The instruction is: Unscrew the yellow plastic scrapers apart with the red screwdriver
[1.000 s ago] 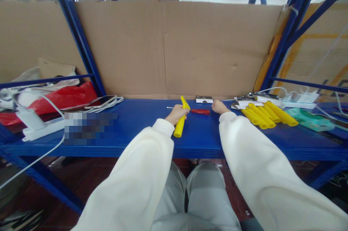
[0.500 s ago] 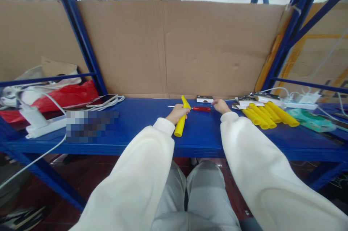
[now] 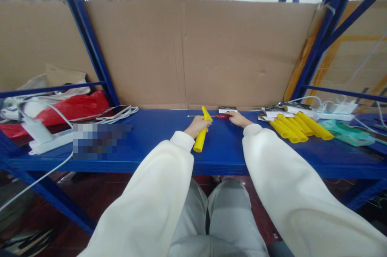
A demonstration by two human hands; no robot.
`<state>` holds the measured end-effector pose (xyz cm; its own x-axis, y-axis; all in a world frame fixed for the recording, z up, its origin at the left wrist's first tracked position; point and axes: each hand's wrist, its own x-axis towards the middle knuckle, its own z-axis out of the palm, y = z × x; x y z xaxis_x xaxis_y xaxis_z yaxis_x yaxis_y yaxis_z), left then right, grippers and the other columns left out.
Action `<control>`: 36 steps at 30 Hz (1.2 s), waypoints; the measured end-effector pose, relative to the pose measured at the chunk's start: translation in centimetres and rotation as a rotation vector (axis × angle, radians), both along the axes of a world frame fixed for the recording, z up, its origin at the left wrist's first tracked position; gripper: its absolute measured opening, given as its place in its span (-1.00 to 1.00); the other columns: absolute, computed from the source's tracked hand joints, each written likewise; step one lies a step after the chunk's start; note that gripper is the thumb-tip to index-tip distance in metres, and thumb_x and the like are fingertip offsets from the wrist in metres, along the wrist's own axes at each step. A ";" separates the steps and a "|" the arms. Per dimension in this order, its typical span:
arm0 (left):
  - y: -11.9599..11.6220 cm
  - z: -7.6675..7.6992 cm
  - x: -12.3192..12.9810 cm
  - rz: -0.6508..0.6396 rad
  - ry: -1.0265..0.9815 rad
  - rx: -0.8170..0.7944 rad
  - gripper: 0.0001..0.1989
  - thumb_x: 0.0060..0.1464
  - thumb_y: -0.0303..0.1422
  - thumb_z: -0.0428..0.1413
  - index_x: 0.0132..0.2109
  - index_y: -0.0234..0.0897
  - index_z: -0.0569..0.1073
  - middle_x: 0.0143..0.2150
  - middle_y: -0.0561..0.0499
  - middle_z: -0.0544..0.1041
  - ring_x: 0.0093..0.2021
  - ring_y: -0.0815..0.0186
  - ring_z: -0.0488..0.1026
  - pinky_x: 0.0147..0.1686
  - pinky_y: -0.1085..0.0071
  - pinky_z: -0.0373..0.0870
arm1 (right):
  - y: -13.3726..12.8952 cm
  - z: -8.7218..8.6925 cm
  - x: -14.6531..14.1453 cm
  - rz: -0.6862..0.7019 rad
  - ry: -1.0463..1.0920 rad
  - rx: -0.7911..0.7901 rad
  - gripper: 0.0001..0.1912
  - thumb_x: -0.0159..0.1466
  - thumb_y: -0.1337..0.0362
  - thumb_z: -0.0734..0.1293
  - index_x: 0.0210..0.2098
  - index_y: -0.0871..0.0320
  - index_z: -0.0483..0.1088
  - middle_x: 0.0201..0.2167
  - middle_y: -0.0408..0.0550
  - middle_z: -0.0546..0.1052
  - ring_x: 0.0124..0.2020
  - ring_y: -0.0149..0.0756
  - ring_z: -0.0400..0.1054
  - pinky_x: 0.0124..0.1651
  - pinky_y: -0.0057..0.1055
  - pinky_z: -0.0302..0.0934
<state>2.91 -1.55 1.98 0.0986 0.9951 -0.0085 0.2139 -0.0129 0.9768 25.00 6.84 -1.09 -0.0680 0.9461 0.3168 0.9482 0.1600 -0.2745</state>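
My left hand [image 3: 197,126] is closed around a yellow tube-like piece [image 3: 199,143] with a narrow angled top, held over the blue table [image 3: 163,140]. Behind it lies a red-handled screwdriver [image 3: 221,116], its thin shaft pointing left. My right hand [image 3: 238,119] has its fingers closed on the right end of the red handle. Just behind the handle is a small black and white box [image 3: 227,109] near the cardboard.
Several yellow pieces [image 3: 314,127] lie at the right beside small boxes [image 3: 299,108] and a green package [image 3: 347,132]. Power strips, cables, a phone [image 3: 114,112] and a red bag [image 3: 75,107] are at the sides. Cardboard [image 3: 145,55] stands behind.
My right hand has moved left from beside the screwdriver and taken hold of its handle, which has shifted slightly back. My left hand has stayed on the yellow piece.
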 end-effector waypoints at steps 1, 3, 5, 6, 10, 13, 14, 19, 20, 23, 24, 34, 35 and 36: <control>0.0 0.0 0.0 0.000 0.000 -0.002 -0.69 0.00 -0.69 0.12 -0.55 -0.27 0.29 -0.72 0.18 0.24 -0.72 0.49 0.20 -0.64 0.54 0.14 | -0.1 0.0 -0.3 -0.018 0.006 -0.035 -0.42 0.27 0.39 0.20 0.24 -0.01 0.44 0.27 0.01 0.46 0.27 0.05 0.32 0.27 0.13 0.21; -0.1 0.1 0.0 -0.003 0.002 -0.007 -0.69 0.00 -0.70 0.12 -0.55 -0.28 0.29 -0.73 0.18 0.25 -0.73 0.50 0.20 -0.65 0.55 0.13 | -0.3 0.0 -0.7 -0.044 0.019 -0.070 -0.47 0.29 0.35 0.21 0.22 -0.02 0.45 0.27 0.00 0.46 0.27 0.06 0.32 0.29 0.15 0.17; -0.1 0.1 0.0 -0.005 -0.002 -0.004 -0.69 0.01 -0.70 0.10 -0.55 -0.28 0.30 -0.73 0.18 0.26 -0.73 0.50 0.20 -0.65 0.55 0.12 | -0.7 0.0 -1.0 -0.022 0.013 -0.067 -0.54 0.31 0.30 0.25 0.17 0.00 0.48 0.20 0.01 0.52 0.21 0.02 0.38 0.26 0.05 0.21; -0.1 0.0 0.0 -0.006 -0.007 0.001 -0.70 0.01 -0.70 0.10 -0.55 -0.28 0.30 -0.73 0.17 0.26 -0.73 0.50 0.20 -0.65 0.54 0.12 | -0.9 0.1 -1.1 -0.001 0.009 -0.067 -0.58 0.31 0.29 0.28 0.14 0.02 0.49 0.15 0.02 0.55 0.16 -0.03 0.42 0.23 -0.04 0.25; 0.1 -0.1 0.0 -0.008 -0.039 0.024 -0.71 -0.02 -0.70 0.10 -0.55 -0.28 0.30 -0.72 0.17 0.25 -0.73 0.48 0.20 -0.64 0.52 0.14 | -1.8 0.7 -1.9 0.069 0.030 -0.087 -0.67 0.27 0.32 0.38 0.03 0.19 0.52 -0.05 0.07 0.63 -0.07 -0.21 0.51 0.01 -0.39 0.33; 0.1 0.0 0.1 -0.023 -0.082 0.030 -0.75 -0.02 -0.69 0.10 -0.52 -0.28 0.32 -0.72 0.18 0.25 -0.73 0.47 0.21 -0.64 0.51 0.15 | -2.8 1.3 -2.7 0.080 0.059 -0.117 -0.69 0.25 0.35 0.41 -0.01 0.27 0.52 -0.13 0.09 0.64 -0.19 -0.26 0.52 -0.13 -0.46 0.33; 0.1 0.1 0.1 -0.027 -0.098 0.026 -0.75 -0.01 -0.68 0.10 -0.51 -0.28 0.32 -0.72 0.18 0.25 -0.73 0.47 0.20 -0.64 0.52 0.14 | -3.2 1.4 -2.9 0.088 0.064 -0.128 -0.71 0.25 0.34 0.42 -0.03 0.28 0.53 -0.17 0.08 0.64 -0.23 -0.27 0.51 -0.17 -0.47 0.32; 0.2 0.3 0.7 -0.031 -0.178 -0.020 -0.75 0.07 -0.67 0.07 -0.46 -0.28 0.32 -0.69 0.17 0.27 -0.73 0.49 0.18 -0.66 0.53 0.11 | -4.9 2.2 -3.1 0.193 0.101 -0.210 -0.78 0.26 0.29 0.43 -0.12 0.25 0.55 -0.33 -0.03 0.63 -0.37 -0.32 0.47 -0.27 -0.48 0.30; 0.4 0.3 1.0 -0.026 -0.186 -0.037 -0.76 0.08 -0.67 0.07 -0.45 -0.29 0.32 -0.68 0.17 0.27 -0.73 0.48 0.18 -0.65 0.53 0.12 | -5.1 2.3 -2.9 0.208 0.105 -0.224 -0.78 0.26 0.27 0.43 -0.13 0.24 0.56 -0.35 -0.04 0.63 -0.38 -0.33 0.47 -0.27 -0.48 0.30; 1.1 0.6 2.2 -0.020 -0.196 -0.089 -0.80 0.09 -0.68 0.06 -0.40 -0.32 0.38 -0.68 0.15 0.28 -0.72 0.46 0.20 -0.65 0.52 0.16 | -5.4 2.5 -2.6 0.239 0.107 -0.241 -0.78 0.28 0.24 0.42 -0.14 0.22 0.57 -0.37 -0.05 0.62 -0.40 -0.34 0.46 -0.28 -0.48 0.31; 1.3 0.7 2.8 -0.023 -0.203 -0.104 -0.82 0.08 -0.68 0.07 -0.37 -0.34 0.41 -0.68 0.15 0.29 -0.72 0.46 0.20 -0.64 0.52 0.17 | -5.4 2.6 -2.5 0.254 0.113 -0.247 -0.78 0.29 0.24 0.41 -0.14 0.22 0.58 -0.36 -0.05 0.62 -0.40 -0.34 0.45 -0.29 -0.48 0.32; 2.6 1.4 5.4 0.001 -0.392 -0.181 -0.86 0.22 -0.65 0.07 -0.21 -0.40 0.47 -0.59 0.11 0.37 -0.66 0.46 0.29 -0.61 0.56 0.28 | -6.4 3.8 -2.2 0.195 0.243 -0.371 -0.78 0.30 0.42 0.28 -0.16 0.17 0.57 -0.25 -0.01 0.64 -0.43 -0.42 0.43 -0.48 -0.59 0.20; 2.6 1.4 5.2 0.009 -0.399 -0.184 -0.85 0.24 -0.65 0.04 -0.19 -0.41 0.47 -0.59 0.10 0.37 -0.66 0.46 0.30 -0.61 0.56 0.29 | -6.3 3.8 -2.1 0.184 0.252 -0.378 -0.75 0.26 0.46 0.29 -0.15 0.17 0.57 -0.25 -0.02 0.64 -0.43 -0.42 0.44 -0.47 -0.60 0.20; 2.5 1.4 5.0 0.020 -0.404 -0.185 -0.84 0.25 -0.65 0.03 -0.19 -0.42 0.47 -0.60 0.10 0.36 -0.66 0.45 0.30 -0.61 0.56 0.30 | -6.3 3.7 -2.0 0.174 0.260 -0.383 -0.71 0.23 0.49 0.30 -0.13 0.16 0.57 -0.25 -0.02 0.65 -0.44 -0.43 0.44 -0.47 -0.60 0.20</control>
